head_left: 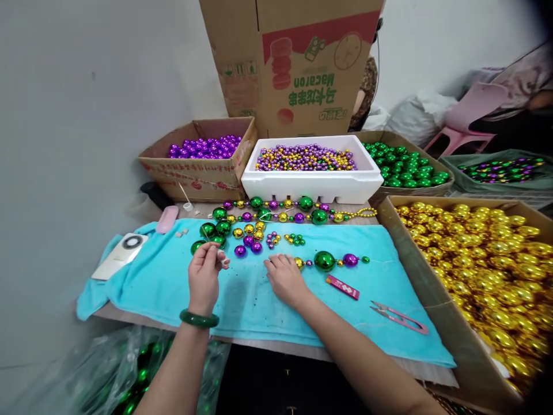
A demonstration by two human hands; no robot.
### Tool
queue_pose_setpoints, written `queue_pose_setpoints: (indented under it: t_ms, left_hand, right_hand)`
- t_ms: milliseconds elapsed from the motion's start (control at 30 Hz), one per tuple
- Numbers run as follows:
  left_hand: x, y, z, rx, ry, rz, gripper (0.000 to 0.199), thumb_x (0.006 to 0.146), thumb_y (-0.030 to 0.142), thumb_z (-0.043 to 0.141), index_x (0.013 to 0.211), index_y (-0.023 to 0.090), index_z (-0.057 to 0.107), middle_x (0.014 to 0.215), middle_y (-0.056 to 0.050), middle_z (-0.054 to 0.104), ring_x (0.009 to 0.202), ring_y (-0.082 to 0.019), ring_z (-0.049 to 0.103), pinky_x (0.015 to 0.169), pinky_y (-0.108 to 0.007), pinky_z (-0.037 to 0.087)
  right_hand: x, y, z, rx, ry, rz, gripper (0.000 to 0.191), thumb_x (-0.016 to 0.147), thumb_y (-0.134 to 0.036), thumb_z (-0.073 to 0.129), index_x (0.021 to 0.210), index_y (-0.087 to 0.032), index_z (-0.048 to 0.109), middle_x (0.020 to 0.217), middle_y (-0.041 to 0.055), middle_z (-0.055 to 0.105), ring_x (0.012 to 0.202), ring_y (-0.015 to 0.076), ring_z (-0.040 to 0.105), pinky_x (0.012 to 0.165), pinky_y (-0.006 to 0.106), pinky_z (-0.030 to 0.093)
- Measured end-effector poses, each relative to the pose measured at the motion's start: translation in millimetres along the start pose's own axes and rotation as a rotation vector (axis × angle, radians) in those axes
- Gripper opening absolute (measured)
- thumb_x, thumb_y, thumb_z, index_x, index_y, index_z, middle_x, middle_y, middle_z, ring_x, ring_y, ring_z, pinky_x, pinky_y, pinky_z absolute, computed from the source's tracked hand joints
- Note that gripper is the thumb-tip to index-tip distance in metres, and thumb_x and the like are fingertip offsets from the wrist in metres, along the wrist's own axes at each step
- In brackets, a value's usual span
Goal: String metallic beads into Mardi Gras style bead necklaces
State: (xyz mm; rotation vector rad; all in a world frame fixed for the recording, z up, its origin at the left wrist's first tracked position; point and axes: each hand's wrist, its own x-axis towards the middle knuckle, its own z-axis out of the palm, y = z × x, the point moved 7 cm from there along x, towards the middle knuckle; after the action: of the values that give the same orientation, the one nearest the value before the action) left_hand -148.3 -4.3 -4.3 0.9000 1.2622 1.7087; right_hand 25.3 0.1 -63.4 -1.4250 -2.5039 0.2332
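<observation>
My left hand, with a green bangle at the wrist, is raised over the blue towel, its fingers pinched on a thin needle. Just behind it lie large green beads. My right hand rests palm down on the towel, its fingertips at the left end of a strung row with a gold bead, a big green bead and a purple bead. Whether those fingers grip anything is hidden. Loose gold beads and purple beads lie between the hands.
Pink snips and a red packet lie at the right. A phone is at the left. Behind stand a white foam box and a purple-bead carton; a gold-bead carton borders the right side.
</observation>
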Motion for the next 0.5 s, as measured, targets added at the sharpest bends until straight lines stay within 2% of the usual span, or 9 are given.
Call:
queue_pose_setpoints:
  t_ms: [167, 233, 267, 333, 400, 500]
  left_hand:
    - [9.4, 40.7, -46.5, 0.049, 0.166, 0.157, 0.018, 0.074, 0.03, 0.064, 0.083, 0.016, 0.058, 0.058, 0.005, 0.054, 0.052, -0.008, 0.051, 0.051, -0.02, 0.045]
    - [10.4, 46.2, -55.8, 0.044, 0.209, 0.18, 0.018, 0.073, 0.03, 0.064, 0.082, 0.016, 0.058, 0.057, 0.005, 0.053, 0.052, -0.008, 0.051, 0.05, -0.019, 0.044]
    - [9.2, 43.9, -53.7, 0.053, 0.192, 0.159, 0.018, 0.073, 0.03, 0.064, 0.083, 0.016, 0.058, 0.058, 0.005, 0.054, 0.052, -0.008, 0.052, 0.05, -0.019, 0.044]
    - [1.9, 28.6, -34.6, 0.11, 0.067, 0.048, 0.02, 0.073, 0.033, 0.064, 0.084, 0.016, 0.059, 0.061, 0.003, 0.057, 0.052, -0.008, 0.053, 0.05, -0.02, 0.045]
    - [-14.1, 3.0, -1.6, 0.199, -0.15, -0.118, 0.022, 0.073, 0.034, 0.064, 0.083, 0.015, 0.06, 0.063, 0.001, 0.06, 0.052, -0.009, 0.055, 0.051, -0.022, 0.045]
    - [-45.6, -33.5, 44.3, 0.293, -0.429, -0.296, 0.02, 0.074, 0.034, 0.062, 0.077, 0.014, 0.061, 0.061, 0.0, 0.06, 0.053, -0.011, 0.055, 0.051, -0.022, 0.044]
  right_hand:
    - [-1.8, 22.9, 4.2, -0.001, -0.009, 0.049, 0.031, 0.087, -0.011, 0.04, 0.109, -0.018, 0.061, 0.124, 0.0125, 0.056, 0.114, 0.028, 0.044, 0.101, 0.049, 0.024]
    - [-5.2, 28.0, -1.4, 0.047, 0.033, 0.081, 0.03, 0.086, -0.014, 0.045, 0.11, -0.018, 0.062, 0.127, 0.0123, 0.055, 0.118, 0.0301, 0.041, 0.102, 0.052, 0.021]
    - [-7.1, 27.7, -6.5, 0.113, 0.082, 0.097, 0.028, 0.085, -0.017, 0.047, 0.109, -0.018, 0.062, 0.126, 0.0121, 0.055, 0.118, 0.0304, 0.041, 0.102, 0.052, 0.023]
    - [-11.6, 22.9, -19.9, 0.352, 0.226, 0.12, 0.025, 0.084, -0.023, 0.051, 0.105, -0.018, 0.064, 0.117, 0.0116, 0.061, 0.112, 0.0284, 0.046, 0.098, 0.047, 0.032]
    - [-16.4, 17.1, -29.9, 0.683, 0.34, 0.143, 0.021, 0.084, -0.027, 0.053, 0.098, -0.018, 0.066, 0.102, 0.01, 0.066, 0.097, 0.0234, 0.055, 0.086, 0.039, 0.043]
    - [-22.2, 12.0, -31.2, 1.105, 0.374, 0.201, 0.015, 0.082, -0.028, 0.056, 0.089, -0.019, 0.067, 0.088, 0.0065, 0.066, 0.082, 0.0185, 0.06, 0.072, 0.032, 0.048]
